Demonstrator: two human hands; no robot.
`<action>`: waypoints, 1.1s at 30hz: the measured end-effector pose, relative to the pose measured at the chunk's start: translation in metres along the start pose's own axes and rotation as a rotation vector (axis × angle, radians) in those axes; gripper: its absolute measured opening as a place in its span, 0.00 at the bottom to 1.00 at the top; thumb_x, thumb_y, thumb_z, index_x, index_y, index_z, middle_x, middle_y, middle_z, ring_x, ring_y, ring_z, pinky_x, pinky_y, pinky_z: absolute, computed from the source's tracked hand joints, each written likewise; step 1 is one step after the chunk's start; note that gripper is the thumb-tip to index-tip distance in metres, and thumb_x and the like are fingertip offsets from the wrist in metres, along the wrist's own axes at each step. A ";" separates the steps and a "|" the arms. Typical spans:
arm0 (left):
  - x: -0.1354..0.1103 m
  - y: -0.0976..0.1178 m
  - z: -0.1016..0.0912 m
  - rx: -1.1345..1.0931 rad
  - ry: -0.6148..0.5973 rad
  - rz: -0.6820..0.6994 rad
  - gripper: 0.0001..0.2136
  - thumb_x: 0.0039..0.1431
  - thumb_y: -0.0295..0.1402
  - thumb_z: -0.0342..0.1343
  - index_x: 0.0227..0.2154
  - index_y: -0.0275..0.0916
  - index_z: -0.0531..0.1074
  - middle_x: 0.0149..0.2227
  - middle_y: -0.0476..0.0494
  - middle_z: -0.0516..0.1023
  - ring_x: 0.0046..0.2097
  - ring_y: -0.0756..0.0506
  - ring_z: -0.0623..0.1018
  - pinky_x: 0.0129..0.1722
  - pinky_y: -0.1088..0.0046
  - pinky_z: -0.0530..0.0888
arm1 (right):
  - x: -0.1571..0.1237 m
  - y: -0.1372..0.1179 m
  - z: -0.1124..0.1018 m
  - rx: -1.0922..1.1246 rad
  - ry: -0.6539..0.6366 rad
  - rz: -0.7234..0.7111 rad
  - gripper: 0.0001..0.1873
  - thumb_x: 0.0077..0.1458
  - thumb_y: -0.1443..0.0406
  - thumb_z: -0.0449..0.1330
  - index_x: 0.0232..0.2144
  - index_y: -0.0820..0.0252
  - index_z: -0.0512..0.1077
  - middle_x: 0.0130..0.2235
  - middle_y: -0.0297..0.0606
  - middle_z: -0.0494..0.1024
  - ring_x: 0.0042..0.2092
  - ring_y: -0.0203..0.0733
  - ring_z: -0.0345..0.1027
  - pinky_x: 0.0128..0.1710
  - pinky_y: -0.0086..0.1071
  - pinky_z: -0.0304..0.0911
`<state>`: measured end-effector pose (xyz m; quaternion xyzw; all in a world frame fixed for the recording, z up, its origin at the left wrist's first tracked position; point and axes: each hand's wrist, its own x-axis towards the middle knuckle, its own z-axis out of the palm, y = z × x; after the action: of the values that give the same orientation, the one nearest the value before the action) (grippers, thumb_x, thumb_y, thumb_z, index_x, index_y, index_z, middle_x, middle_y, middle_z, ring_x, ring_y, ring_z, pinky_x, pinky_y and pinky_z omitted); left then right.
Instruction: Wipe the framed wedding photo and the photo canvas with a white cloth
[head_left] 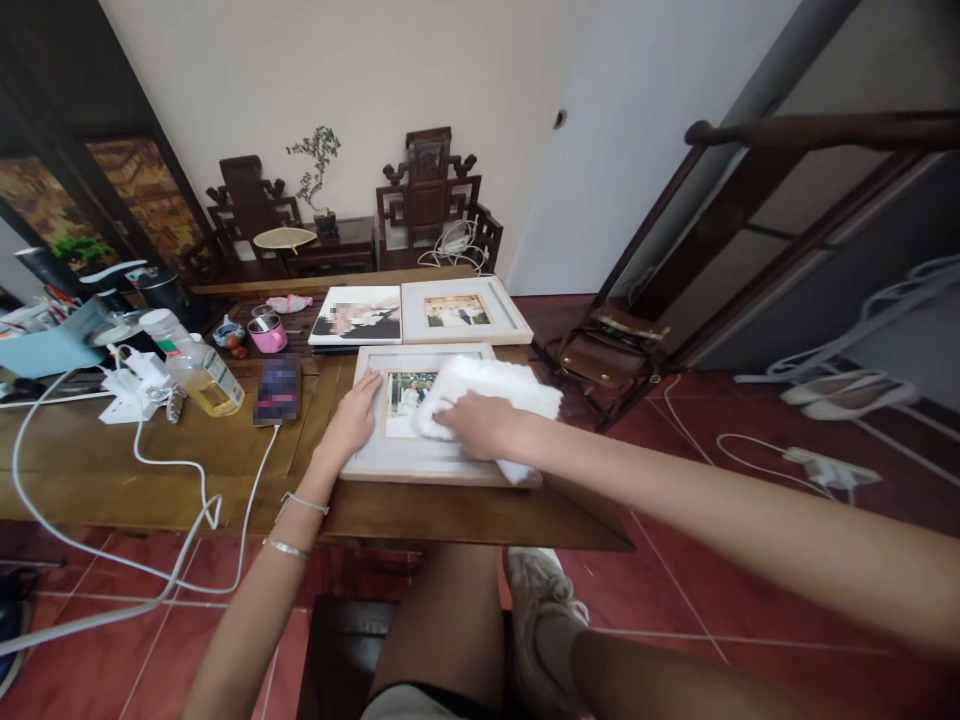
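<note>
A pale wooden picture frame (420,462) with a photo in it lies flat on the wooden table (225,470) in front of me. My left hand (352,418) rests flat on the frame's left edge, fingers stretched out. My right hand (474,424) presses down on a white fluffy cloth (501,386) that covers the frame's right half and part of the photo. The fingers curl over the cloth.
Behind the frame lie a second framed photo (465,312) and a photo print (358,316). To the left are a phone (278,390) on a white cable, a bottle of yellow liquid (196,374), a pink cup (267,332) and a power strip (133,392). A brown bag (604,352) stands at right.
</note>
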<state>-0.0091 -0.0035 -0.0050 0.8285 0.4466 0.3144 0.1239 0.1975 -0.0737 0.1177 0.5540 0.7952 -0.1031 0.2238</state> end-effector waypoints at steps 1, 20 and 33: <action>0.000 0.000 0.000 -0.005 -0.004 0.000 0.29 0.52 0.15 0.41 0.58 0.34 0.63 0.62 0.38 0.63 0.65 0.43 0.60 0.64 0.59 0.58 | 0.014 0.003 0.001 -0.013 0.047 0.029 0.32 0.51 0.76 0.55 0.59 0.55 0.63 0.61 0.51 0.61 0.61 0.64 0.52 0.49 0.57 0.60; 0.003 0.010 -0.004 -0.051 0.017 -0.098 0.19 0.65 0.32 0.40 0.55 0.35 0.66 0.58 0.38 0.70 0.59 0.43 0.68 0.61 0.61 0.62 | -0.030 -0.032 -0.018 -0.045 -0.124 -0.273 0.27 0.53 0.76 0.53 0.55 0.62 0.68 0.53 0.55 0.70 0.51 0.57 0.68 0.45 0.45 0.67; 0.005 0.011 -0.008 -0.063 0.025 -0.054 0.18 0.66 0.33 0.40 0.53 0.34 0.68 0.55 0.37 0.73 0.57 0.43 0.71 0.59 0.62 0.65 | -0.014 -0.063 -0.005 -0.087 0.072 -0.358 0.30 0.45 0.75 0.62 0.53 0.60 0.69 0.60 0.52 0.63 0.59 0.68 0.54 0.48 0.62 0.61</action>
<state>-0.0045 -0.0068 0.0083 0.8079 0.4602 0.3351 0.1527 0.1424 -0.1066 0.1234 0.3968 0.8923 -0.0869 0.1972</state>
